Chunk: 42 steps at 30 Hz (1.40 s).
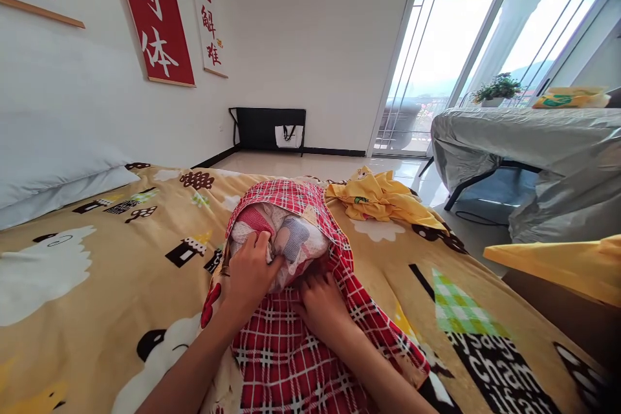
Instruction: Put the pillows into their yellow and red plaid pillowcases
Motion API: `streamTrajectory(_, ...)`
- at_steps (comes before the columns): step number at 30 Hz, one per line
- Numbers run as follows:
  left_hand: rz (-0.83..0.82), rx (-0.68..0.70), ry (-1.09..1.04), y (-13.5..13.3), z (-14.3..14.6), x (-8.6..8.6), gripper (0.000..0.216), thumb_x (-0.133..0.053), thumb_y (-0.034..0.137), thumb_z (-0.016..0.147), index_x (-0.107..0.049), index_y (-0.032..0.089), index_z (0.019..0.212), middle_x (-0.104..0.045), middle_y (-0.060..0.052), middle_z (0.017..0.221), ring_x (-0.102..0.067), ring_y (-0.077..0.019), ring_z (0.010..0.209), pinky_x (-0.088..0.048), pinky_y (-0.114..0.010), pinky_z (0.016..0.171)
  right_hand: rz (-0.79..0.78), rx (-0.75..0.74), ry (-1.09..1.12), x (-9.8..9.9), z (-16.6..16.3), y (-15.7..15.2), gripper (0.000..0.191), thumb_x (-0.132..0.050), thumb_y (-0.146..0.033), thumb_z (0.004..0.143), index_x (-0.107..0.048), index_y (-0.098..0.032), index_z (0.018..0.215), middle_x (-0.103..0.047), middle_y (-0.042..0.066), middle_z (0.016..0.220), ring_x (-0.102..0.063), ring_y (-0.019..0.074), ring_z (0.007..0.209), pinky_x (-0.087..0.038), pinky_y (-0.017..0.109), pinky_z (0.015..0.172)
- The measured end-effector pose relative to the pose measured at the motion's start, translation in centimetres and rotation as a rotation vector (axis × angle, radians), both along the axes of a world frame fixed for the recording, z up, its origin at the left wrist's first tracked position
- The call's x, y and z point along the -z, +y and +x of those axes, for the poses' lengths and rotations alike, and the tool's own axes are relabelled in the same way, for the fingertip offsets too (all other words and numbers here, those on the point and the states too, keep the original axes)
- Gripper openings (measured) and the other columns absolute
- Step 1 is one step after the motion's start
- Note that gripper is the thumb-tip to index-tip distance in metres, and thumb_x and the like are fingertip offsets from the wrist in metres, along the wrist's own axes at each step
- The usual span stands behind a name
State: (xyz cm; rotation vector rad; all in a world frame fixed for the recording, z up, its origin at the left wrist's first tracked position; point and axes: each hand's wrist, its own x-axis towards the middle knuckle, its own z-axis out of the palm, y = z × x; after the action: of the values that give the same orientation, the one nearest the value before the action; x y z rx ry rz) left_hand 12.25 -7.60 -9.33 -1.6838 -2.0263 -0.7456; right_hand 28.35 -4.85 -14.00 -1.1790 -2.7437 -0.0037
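A red plaid cloth cover lies on the bed, and its open mouth frames a puffy, pale patterned cloth bundle with grey and red patches. My left hand presses on the bundle's left side, its fingers curled into the pale cloth. Lower and to the right, my right hand rests at the near edge of the opening. Its fingers bend over the plaid cloth under the bundle, and the fingertips are partly hidden in the folds.
The bed carries a tan printed blanket. Crumpled yellow cloth lies near its far edge, and more yellow cloth shows at right. White pillows lie at left. A table under a silvery cover stands by the window.
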Motion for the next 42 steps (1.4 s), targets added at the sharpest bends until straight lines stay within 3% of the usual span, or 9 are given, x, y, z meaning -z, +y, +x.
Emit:
streamTrajectory(2,-0.02,-0.018,-0.009,-0.1,0.1,-0.1,0.018,-0.055,0.03,0.085,-0.055,0.021,0.101,-0.062,-0.005,0.093,-0.062,-0.0225,0.077,-0.04,-0.03,0.063,-0.03,-0.135,0.038,-1.2,0.0,-1.3,0.014,-0.057,-0.024,0.087,-0.067,-0.015,0.083,-0.071,0.011,0.087,-0.063,0.024,0.086,-0.035,0.039,0.09)
streamTrajectory(5,-0.079,-0.013,-0.037,-0.3,0.4,-0.4,0.018,-0.052,0.028,0.087,-0.055,0.021,0.104,-0.063,-0.005,0.095,-0.063,-0.0224,0.077,-0.038,-0.031,0.062,-0.01,-0.374,0.185,-3.4,0.3,-3.6,0.017,-0.053,-0.016,0.086,-0.058,-0.018,0.071,-0.066,0.001,0.07,-0.057,0.0137,0.067,-0.034,0.031,0.079)
streamTrajectory(10,-0.233,0.03,-0.142,-0.9,1.0,-1.4,0.017,-0.055,0.028,0.084,-0.057,0.021,0.099,-0.067,-0.004,0.087,-0.064,-0.0232,0.076,-0.035,-0.03,0.061,0.077,-0.507,0.526,-6.3,1.7,-4.8,0.023,-0.05,-0.015,0.091,-0.054,-0.018,0.068,-0.055,-0.003,0.063,-0.045,0.0103,0.062,-0.032,0.027,0.07)
streamTrajectory(18,-0.313,0.139,-0.202,-1.1,1.0,-1.7,0.012,-0.052,0.023,0.084,-0.062,0.02,0.09,-0.07,-0.005,0.086,-0.063,-0.0211,0.079,-0.034,-0.029,0.064,0.33,-0.388,0.722,-7.5,3.9,-2.0,0.023,-0.046,-0.015,0.094,-0.068,-0.019,0.087,-0.054,0.0,0.067,-0.046,0.0132,0.065,-0.034,0.027,0.067)
streamTrajectory(24,-0.602,0.728,-0.384,-2.2,-0.9,-3.7,0.039,-0.042,0.045,0.093,-0.066,0.019,0.077,-0.067,-0.002,0.077,-0.057,-0.0157,0.073,-0.037,-0.025,0.066,0.349,-0.193,0.761,-7.8,6.0,1.0,0.016,-0.053,-0.015,0.085,-0.063,-0.02,0.073,-0.058,-0.001,0.068,-0.051,0.014,0.067,-0.036,0.028,0.072)
streamTrajectory(27,-0.653,0.87,-0.443,-2.9,-2.0,-4.2,0.049,-0.036,0.052,0.095,-0.069,0.018,0.08,-0.068,-0.003,0.084,-0.058,-0.0167,0.079,-0.04,-0.025,0.072,0.233,-0.075,0.721,-6.5,6.1,2.6,0.025,-0.054,-0.022,0.083,-0.05,-0.02,0.059,-0.055,-0.003,0.059,-0.048,0.0133,0.061,-0.035,0.027,0.068)
streamTrajectory(32,-0.712,0.82,-0.46,-3.8,-2.6,-2.4,0.053,-0.039,0.061,0.09,-0.07,0.02,0.101,-0.071,-0.006,0.097,-0.061,-0.0209,0.086,-0.043,-0.027,0.078,0.152,0.142,0.68,-3.8,5.1,4.7,0.041,-0.055,-0.04,0.083,-0.037,-0.021,0.052,-0.05,-0.002,0.051,-0.041,0.0135,0.053,-0.028,0.026,0.056)
streamTrajectory(37,-0.825,0.69,-0.461,-4.9,-2.7,-0.5,0.061,-0.044,0.069,0.083,-0.066,0.02,0.111,-0.07,-0.008,0.108,-0.062,-0.0254,0.092,-0.043,-0.029,0.076,0.264,-0.134,0.636,-3.8,4.4,3.1,0.029,-0.049,-0.026,0.081,-0.04,-0.02,0.054,-0.052,-0.001,0.054,-0.044,0.0131,0.057,-0.031,0.026,0.063)
streamTrajectory(42,-0.75,0.733,-0.397,-6.7,-6.2,-2.9,0.047,-0.059,0.064,0.075,-0.063,0.018,0.074,-0.058,0.001,0.068,-0.049,-0.0148,0.064,-0.031,-0.025,0.058,0.207,-0.128,0.501,-4.7,6.0,2.8,0.019,-0.051,-0.026,0.077,-0.049,-0.02,0.06,-0.058,0.001,0.062,-0.048,0.0148,0.064,-0.032,0.027,0.066)
